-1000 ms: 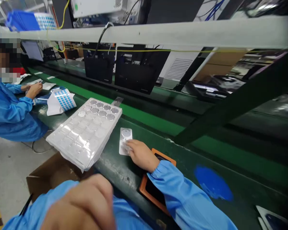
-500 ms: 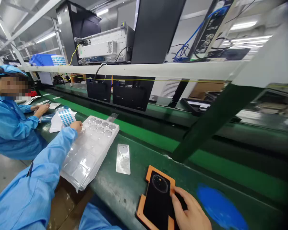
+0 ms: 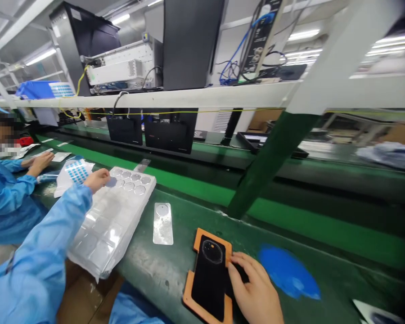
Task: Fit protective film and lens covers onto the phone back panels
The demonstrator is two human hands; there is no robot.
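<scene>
Left hand point(image 3: 97, 180) narrow at corner of blister tray point(image 3: 112, 220), apparently pinching disc point(image 3: 111, 182); view poor. Right hand point(image 3: 253, 288), shifted from steel plate point(image 3: 162, 223), curled round edge of orange jig point(image 3: 198, 240) carrying black phone point(image 3: 208, 279) on bench point(image 3: 148, 270).

Left hand point(image 3: 99, 180) on clear plastic tray point(image 3: 111, 220), right hand point(image 3: 253, 288) beside black phone point(image 3: 209, 279) in orange holder point(image 3: 200, 238), green table point(image 3: 148, 270)
</scene>
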